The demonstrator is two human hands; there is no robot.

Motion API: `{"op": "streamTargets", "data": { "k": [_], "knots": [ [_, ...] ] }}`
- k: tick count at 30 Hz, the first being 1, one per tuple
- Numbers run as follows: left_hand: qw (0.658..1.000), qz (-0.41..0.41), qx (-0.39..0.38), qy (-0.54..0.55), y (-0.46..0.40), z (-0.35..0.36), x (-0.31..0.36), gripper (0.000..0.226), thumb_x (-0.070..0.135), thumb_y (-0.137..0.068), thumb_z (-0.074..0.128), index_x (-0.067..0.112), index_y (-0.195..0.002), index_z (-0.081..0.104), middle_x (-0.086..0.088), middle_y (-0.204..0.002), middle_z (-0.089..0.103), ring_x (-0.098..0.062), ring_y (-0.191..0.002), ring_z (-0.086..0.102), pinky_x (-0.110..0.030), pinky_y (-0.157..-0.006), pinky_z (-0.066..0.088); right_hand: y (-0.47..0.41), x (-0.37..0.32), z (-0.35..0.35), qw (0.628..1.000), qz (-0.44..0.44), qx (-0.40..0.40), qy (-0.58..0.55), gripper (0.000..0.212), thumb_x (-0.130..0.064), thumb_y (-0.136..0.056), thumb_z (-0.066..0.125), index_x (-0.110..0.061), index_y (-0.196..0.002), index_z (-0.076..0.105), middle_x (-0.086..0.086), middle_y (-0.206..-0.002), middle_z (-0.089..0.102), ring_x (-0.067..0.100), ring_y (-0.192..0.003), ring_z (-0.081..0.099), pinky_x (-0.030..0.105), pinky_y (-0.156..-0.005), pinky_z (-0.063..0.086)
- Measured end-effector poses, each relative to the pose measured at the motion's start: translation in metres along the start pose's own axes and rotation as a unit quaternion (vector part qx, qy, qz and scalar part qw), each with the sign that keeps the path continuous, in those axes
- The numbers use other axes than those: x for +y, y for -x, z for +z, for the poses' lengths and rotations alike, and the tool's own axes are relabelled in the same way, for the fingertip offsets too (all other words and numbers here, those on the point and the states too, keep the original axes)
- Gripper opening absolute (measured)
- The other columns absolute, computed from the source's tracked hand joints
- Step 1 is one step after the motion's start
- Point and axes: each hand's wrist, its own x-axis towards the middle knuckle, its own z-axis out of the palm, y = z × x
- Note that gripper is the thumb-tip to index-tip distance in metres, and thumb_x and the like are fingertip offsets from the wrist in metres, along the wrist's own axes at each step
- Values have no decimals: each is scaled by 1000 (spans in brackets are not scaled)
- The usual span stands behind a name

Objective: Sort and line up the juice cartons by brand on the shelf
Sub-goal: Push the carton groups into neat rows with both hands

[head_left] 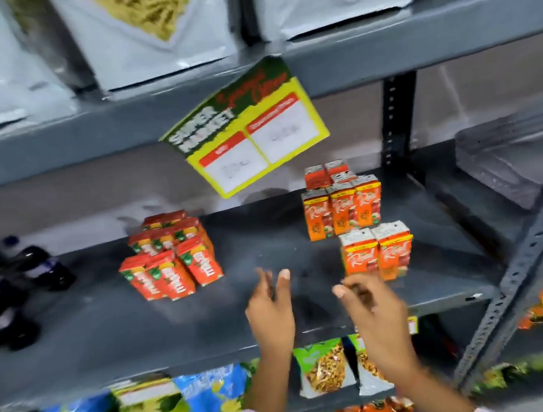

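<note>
On the dark grey shelf stand two groups of small juice cartons. A cluster of red cartons sits left of centre, in several short rows. To the right, orange "Real" cartons form a row of three, with two more nearer the front edge and a few small ones behind. My left hand hovers over the bare middle of the shelf, fingers apart, holding nothing. My right hand is just in front of the two front orange cartons, fingers loosely curled and empty.
A yellow and green price sign hangs from the shelf above. Large pasta bags fill the top shelf. Dark bottles lie at the far left. Snack packets line the shelf below. A slanted metal brace runs at the right.
</note>
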Motion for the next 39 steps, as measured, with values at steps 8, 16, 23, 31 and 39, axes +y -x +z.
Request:
{"op": "streamTargets", "data": {
  "k": [8, 16, 23, 31, 39],
  "knots": [
    [991, -63, 113, 21, -76, -126, -72, 97, 25, -79, 71, 2, -146, 4, -13, -158, 8, -21, -146, 8, -32, -119, 9, -11, -17, 136, 980, 64, -190, 15, 59, -19, -80, 71, -10, -133, 47, 8, -137, 54, 14, -124, 52, 33, -109, 40],
    [997, -67, -38, 14, -150, -156, -105, 115, 28, -68, 81, 17, -147, -2, -6, -157, 17, -24, -145, 14, -43, -117, 20, -58, -21, 226, 972, 86, -200, 94, 91, -25, -72, 78, -16, -145, 25, 8, -145, 45, 23, -132, 44, 27, -102, 37],
    [999, -15, -43, 12, -168, -152, -117, 69, 34, -62, 82, 27, -121, 47, 6, -113, 61, -17, -102, 61, -38, -85, 51, -55, -9, 265, 985, 114, -127, 18, 74, -20, -64, 82, -22, -126, 40, -11, -108, 58, 5, -91, 56, 6, -67, 39],
    [999, -1, 2, -54, -174, -146, -123, 61, 39, -68, 77, 17, -120, 52, -6, -116, 57, -25, -105, 59, -32, -77, 44, -45, -6, 282, 988, 117, -59, 77, 62, -29, -68, 79, -22, -120, 47, -4, -111, 65, 12, -91, 62, 14, -69, 43],
    [998, -15, 11, -67, -169, -149, -119, 57, 40, -70, 76, 12, -114, 55, -9, -114, 60, -27, -103, 60, -31, -74, 42, -40, -12, 283, 982, 128, -36, 137, 56, -37, -65, 79, -18, -109, 51, 3, -105, 71, 26, -94, 68, 26, -71, 46]
  ]
}}
